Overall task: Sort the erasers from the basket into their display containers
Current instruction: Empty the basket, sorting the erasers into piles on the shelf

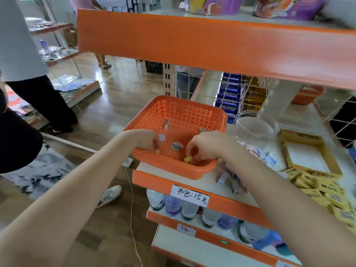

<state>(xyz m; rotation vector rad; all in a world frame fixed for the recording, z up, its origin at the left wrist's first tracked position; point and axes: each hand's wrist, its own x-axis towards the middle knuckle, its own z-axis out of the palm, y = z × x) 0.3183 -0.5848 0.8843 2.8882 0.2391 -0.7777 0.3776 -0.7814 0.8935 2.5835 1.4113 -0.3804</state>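
Observation:
An orange perforated basket (192, 112) sits tilted at the shelf's front left corner. My left hand (143, 139) grips its near left rim. My right hand (204, 145) reaches inside and pinches a small yellow eraser (187, 159) near the front wall. A few wrapped erasers lie loose in the basket, among them one (176, 145) between my hands and one (166, 123) farther back. A clear plastic jar (256, 125) and an open yellow cardboard box (308, 149) stand to the right on the shelf.
Yellow boxed erasers (323, 187) are piled at the shelf's right front, and white wrapped erasers (267, 157) lie beside the jar. An orange shelf edge (212, 43) hangs overhead. Bottles fill the shelf below. A person (28, 74) stands in the aisle on the left.

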